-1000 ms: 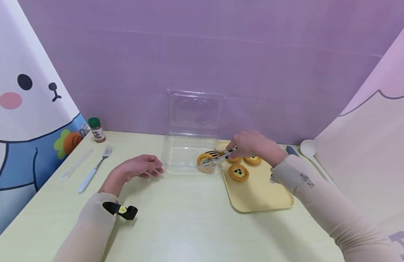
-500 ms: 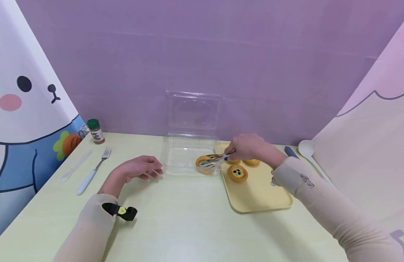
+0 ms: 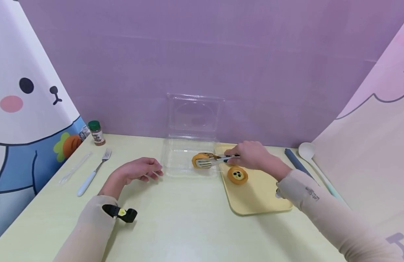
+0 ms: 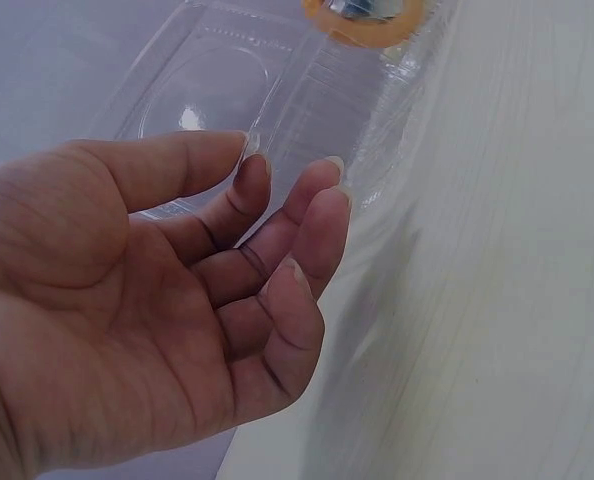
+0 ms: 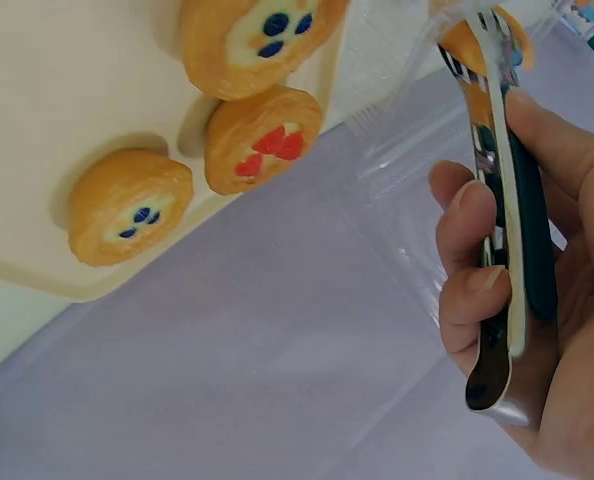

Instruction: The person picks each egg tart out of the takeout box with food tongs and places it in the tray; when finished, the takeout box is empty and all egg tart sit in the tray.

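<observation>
Tart [image 3: 199, 159] clamped in tongs [image 3: 215, 160] over the clear box [image 3: 188, 160], the right hand [image 3: 251, 154] squeezing the tongs' handles, beside the tray [image 3: 257, 193] of tarts; left hand [image 3: 138, 169] relaxed, empty, near the box.

The box [image 3: 188, 156] is clear, shiny plastic. The tongs [image 3: 215, 160] are shiny metal. The tray [image 3: 257, 196] looks smooth and matt.
</observation>
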Demonstrator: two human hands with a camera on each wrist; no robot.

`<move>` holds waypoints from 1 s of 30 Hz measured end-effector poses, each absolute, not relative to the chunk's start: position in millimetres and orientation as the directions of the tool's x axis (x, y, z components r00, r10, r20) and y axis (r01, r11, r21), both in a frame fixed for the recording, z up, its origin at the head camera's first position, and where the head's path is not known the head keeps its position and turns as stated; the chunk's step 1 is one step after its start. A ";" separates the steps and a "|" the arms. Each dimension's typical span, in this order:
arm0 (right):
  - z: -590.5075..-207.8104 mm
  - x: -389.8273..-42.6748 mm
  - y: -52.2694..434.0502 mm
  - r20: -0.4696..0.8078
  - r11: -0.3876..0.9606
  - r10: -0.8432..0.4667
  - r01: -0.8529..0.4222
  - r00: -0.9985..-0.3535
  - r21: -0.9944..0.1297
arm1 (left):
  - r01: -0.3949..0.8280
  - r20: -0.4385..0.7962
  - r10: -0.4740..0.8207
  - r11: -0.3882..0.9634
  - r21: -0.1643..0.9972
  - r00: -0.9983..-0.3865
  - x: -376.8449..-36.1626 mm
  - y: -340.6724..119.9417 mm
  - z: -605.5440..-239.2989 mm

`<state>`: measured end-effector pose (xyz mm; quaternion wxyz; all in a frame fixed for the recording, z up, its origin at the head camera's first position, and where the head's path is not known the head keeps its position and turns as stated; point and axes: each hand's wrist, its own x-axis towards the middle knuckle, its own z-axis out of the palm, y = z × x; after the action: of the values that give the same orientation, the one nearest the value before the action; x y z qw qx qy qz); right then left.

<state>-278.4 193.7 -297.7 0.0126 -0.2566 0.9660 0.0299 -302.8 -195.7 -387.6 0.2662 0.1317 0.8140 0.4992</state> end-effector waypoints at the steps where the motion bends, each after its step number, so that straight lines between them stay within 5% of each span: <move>1: -299.0 -277.8 194.5 -0.028 0.871 -0.488 -0.488 -0.873 0.045 | -0.052 -0.303 0.480 0.468 0.882 -0.823 -302.8 -195.6 -387.6; 20: -319.7 -253.9 210.5 0.234 0.894 -0.361 -0.406 -0.903 -0.187 | -0.052 -0.306 0.489 0.466 0.883 -0.816 -303.5 -195.7 -389.5; 30: -322.9 -235.7 224.4 0.254 0.889 -0.277 -0.347 -0.927 -0.297 | -0.049 -0.303 0.486 0.467 0.883 -0.819 -303.5 -196.7 -389.3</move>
<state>-235.7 224.4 -322.9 -0.1030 -0.1615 0.9665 -0.1708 -303.5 -196.7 -389.3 0.2688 0.1343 0.8132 0.4984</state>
